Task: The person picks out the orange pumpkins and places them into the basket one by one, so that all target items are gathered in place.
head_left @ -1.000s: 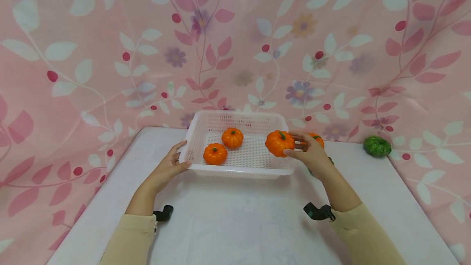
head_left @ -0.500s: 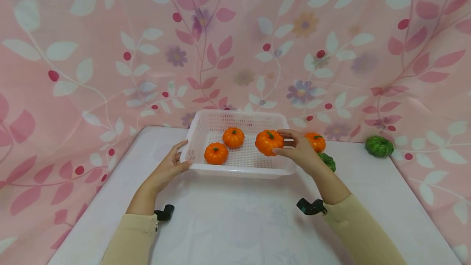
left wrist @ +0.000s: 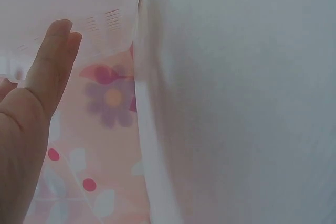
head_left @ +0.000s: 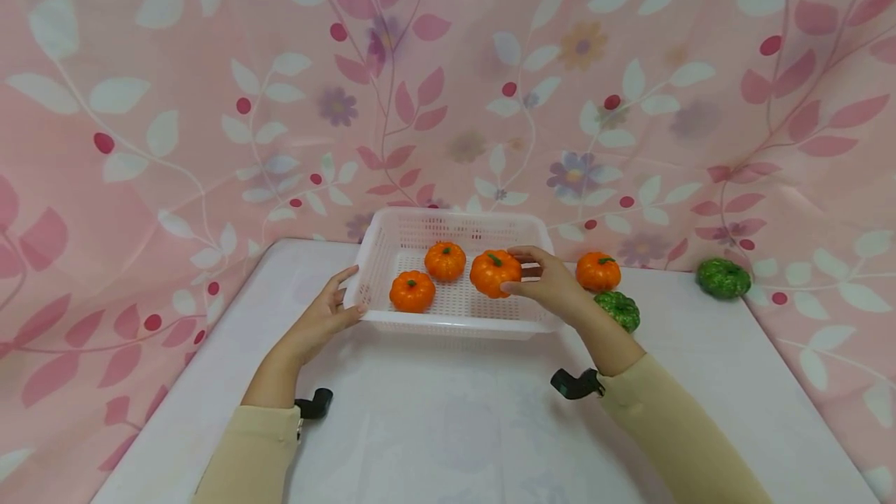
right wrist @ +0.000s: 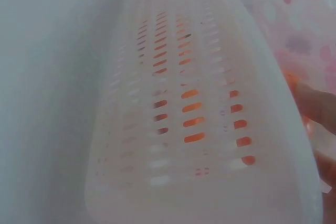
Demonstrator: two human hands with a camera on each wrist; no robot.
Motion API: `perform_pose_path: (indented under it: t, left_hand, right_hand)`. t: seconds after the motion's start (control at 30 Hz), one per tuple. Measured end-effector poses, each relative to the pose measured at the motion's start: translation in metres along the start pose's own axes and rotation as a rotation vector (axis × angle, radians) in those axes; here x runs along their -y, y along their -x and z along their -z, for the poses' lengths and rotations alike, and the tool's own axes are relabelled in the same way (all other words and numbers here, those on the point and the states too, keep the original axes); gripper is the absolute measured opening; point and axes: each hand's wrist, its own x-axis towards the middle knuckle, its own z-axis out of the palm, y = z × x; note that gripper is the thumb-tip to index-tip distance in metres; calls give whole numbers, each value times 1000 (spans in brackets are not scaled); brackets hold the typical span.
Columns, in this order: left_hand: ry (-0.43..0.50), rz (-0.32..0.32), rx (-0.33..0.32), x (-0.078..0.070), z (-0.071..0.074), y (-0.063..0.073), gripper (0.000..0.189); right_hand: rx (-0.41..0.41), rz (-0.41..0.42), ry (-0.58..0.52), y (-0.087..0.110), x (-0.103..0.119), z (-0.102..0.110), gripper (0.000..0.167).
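Observation:
In the head view, my right hand (head_left: pixel 554 286) grips a small orange pumpkin (head_left: pixel 494 274) with a green stem, thumb in front and fingers at its right side. The pumpkin is over the right half of a white plastic basket (head_left: pixel 448 320); whether it touches the bottom I cannot tell. My left hand (head_left: pixel 318 325) holds the basket's left front corner, thumb at the rim and fingers along the outer side. Two more orange pumpkins (head_left: pixel 411 292) sit inside on the left. Through the slotted basket wall (right wrist: pixel 173 156), the right wrist view shows orange patches.
Right of the basket stand an orange pumpkin (head_left: pixel 598 271) and a green pumpkin (head_left: pixel 619 311), partly behind my right forearm. Another green one (head_left: pixel 723 278) lies near the right edge of the white-covered table (head_left: pixel 448 426). A pink floral cloth (head_left: pixel 448 99) hangs behind.
My right hand has carried its pumpkin leftward, from the basket's right side toward its middle. The orange and green pumpkins on the right now show more. My left hand stays put.

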Motion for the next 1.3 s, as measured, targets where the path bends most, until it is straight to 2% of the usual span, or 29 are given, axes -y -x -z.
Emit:
perform_pose_path:
  t: [0.2,0.37,0.57,0.87,1.13,1.3]
  left_hand:
    - [11,6,4,0,0,-1,81]
    - [8,15,-1,1,1,0,82]
    - [18,20,-1,2,1,-1,81]
    - [14,13,8,3,1,-1,82]
    - [27,8,12,2,1,-1,81]
    - [28,6,12,2,1,-1,81]
  right_hand:
    - [19,-9,32,-7,1,-6,68]
    - [77,-2,52,-15,3,-14,65]
    - [126,-32,89,-25,4,-23,61]
    - [161,-76,146,-35,-2,-25,60]
    - [184,-130,139,-46,-10,-29,59]
    - [197,-126,152,-50,-13,-31,60]
